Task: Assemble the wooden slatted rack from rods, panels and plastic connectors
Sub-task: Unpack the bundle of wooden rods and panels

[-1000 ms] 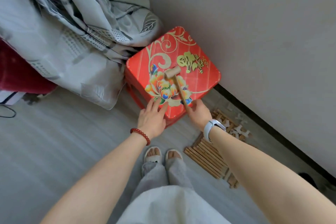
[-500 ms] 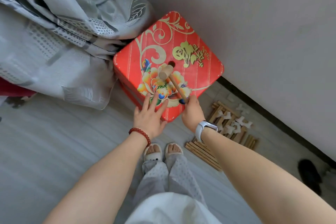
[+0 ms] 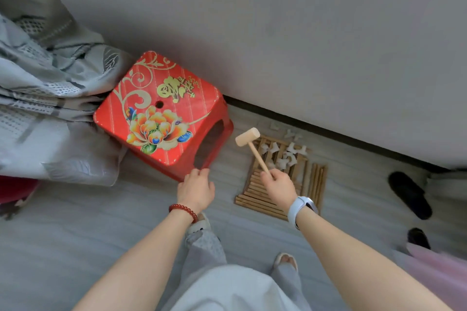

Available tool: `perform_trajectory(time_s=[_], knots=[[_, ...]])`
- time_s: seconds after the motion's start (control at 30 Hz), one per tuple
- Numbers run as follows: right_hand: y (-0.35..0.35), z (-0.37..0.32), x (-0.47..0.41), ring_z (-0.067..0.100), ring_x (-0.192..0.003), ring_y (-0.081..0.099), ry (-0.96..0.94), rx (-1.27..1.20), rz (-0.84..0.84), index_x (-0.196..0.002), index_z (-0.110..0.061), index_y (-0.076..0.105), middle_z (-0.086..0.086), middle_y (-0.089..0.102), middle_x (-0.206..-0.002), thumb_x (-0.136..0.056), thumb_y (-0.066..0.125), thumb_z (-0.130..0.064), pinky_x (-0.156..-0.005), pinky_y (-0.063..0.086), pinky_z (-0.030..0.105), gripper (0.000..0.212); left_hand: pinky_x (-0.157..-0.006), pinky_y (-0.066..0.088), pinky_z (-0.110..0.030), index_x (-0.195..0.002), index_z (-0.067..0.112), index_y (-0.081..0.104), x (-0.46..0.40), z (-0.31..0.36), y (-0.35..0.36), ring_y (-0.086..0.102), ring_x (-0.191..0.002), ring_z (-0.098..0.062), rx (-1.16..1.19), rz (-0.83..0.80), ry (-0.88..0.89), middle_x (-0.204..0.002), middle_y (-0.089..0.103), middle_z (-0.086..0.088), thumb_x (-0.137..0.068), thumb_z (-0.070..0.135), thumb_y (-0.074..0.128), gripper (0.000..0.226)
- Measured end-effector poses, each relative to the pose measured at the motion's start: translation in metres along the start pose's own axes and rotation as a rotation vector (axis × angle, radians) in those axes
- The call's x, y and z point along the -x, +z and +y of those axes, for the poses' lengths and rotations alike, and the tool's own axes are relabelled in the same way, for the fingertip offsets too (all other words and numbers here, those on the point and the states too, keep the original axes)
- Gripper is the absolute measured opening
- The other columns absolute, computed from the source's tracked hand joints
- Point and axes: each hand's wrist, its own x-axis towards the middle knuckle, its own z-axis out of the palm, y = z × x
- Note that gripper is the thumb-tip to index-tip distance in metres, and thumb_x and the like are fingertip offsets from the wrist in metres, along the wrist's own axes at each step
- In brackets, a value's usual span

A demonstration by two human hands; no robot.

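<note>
Right hand (image 3: 279,188) grips a round-headed wooden mallet (image 3: 249,139) above ridged slats (image 3: 255,197); left hand (image 3: 195,189) hangs loosely curled.

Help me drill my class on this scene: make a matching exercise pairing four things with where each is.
Things:
1 wooden mallet
2 red stool
3 white connectors
4 black slipper

Places:
A on the wooden slats
B on the floor at far right
C in the right hand
D beside the grey bedding

Pairs: 1-C, 2-D, 3-A, 4-B
</note>
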Motion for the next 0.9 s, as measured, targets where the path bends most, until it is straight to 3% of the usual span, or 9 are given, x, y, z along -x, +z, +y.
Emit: perform_trajectory(time_s=[0.13, 0.3, 0.43, 0.53, 0.67, 0.77, 0.9], knots=[[-0.051, 0.077, 0.026, 0.012, -0.056, 0.043, 0.059, -0.103, 0.013, -0.084, -0.013, 0.056, -0.003, 0.048, -0.063, -0.096, 0.047, -0.028, -0.049, 0.033, 0.024, 0.021, -0.097, 0.038, -0.038, -0.136, 0.011, 0.040, 0.041, 0.067, 0.057, 0.044, -0.122, -0.031, 0.103, -0.054, -0.033, -0.132, 0.044, -0.014, -0.095, 0.022, 0.042, 0.043], [-0.102, 0.182, 0.053, 0.022, -0.069, 0.048, 0.149, -0.121, 0.033, -0.082, -0.011, 0.059, -0.001, 0.049, -0.064, -0.095, 0.048, -0.022, -0.059, 0.035, 0.026, 0.020, -0.099, 0.035, -0.034, -0.137, 0.011, 0.041, 0.098, 0.154, 0.134, 0.045, -0.124, -0.031, 0.185, -0.103, -0.009, -0.135, 0.043, -0.013, -0.094, 0.017, 0.044, 0.044], [-0.127, 0.257, 0.066, 0.024, -0.068, 0.049, 0.255, -0.168, 0.072, -0.102, -0.002, 0.062, 0.007, 0.054, -0.072, -0.095, 0.046, -0.014, -0.055, 0.032, 0.026, 0.021, -0.101, 0.036, -0.035, -0.137, 0.010, 0.042, 0.117, 0.211, 0.177, 0.043, -0.125, -0.030, 0.187, -0.128, 0.074, -0.137, 0.042, -0.013, -0.094, 0.017, 0.045, 0.043], [-0.137, 0.306, 0.060, 0.026, -0.077, 0.050, 0.330, -0.206, 0.132, -0.101, -0.008, 0.059, 0.012, 0.055, -0.084, -0.096, 0.043, -0.013, -0.064, 0.034, 0.027, 0.018, -0.100, 0.038, -0.035, -0.137, 0.011, 0.041, 0.110, 0.241, 0.205, 0.043, -0.125, -0.028, 0.150, -0.139, 0.133, -0.138, 0.042, -0.011, -0.095, 0.017, 0.045, 0.043], [-0.135, 0.369, 0.043, 0.036, -0.092, 0.056, 0.402, -0.278, 0.262, -0.108, -0.005, 0.053, 0.013, 0.056, -0.091, -0.095, 0.043, -0.012, -0.073, 0.041, 0.034, 0.018, -0.102, 0.037, -0.035, -0.136, 0.007, 0.042, 0.088, 0.262, 0.254, 0.041, -0.126, -0.027, 0.085, -0.195, 0.211, -0.136, 0.044, -0.013, -0.095, 0.017, 0.043, 0.041], [-0.123, 0.423, 0.001, 0.037, -0.091, 0.056, 0.414, -0.262, 0.321, -0.097, -0.008, 0.049, 0.015, 0.057, -0.089, -0.095, 0.042, -0.014, -0.069, 0.037, 0.033, 0.010, -0.103, 0.036, -0.033, -0.136, 0.007, 0.042, 0.051, 0.265, 0.309, 0.041, -0.127, -0.027, 0.050, -0.226, 0.245, -0.138, 0.043, -0.012, -0.096, 0.018, 0.042, 0.041], [-0.097, 0.485, -0.075, 0.032, -0.083, 0.051, 0.414, -0.195, 0.385, -0.103, -0.001, 0.053, 0.020, 0.060, -0.103, -0.096, 0.039, -0.013, -0.062, 0.028, 0.029, 0.020, -0.102, 0.036, -0.033, -0.136, 0.010, 0.042, -0.014, 0.251, 0.384, 0.041, -0.126, -0.028, -0.008, -0.222, 0.270, -0.137, 0.044, -0.012, -0.095, 0.018, 0.045, 0.042]])
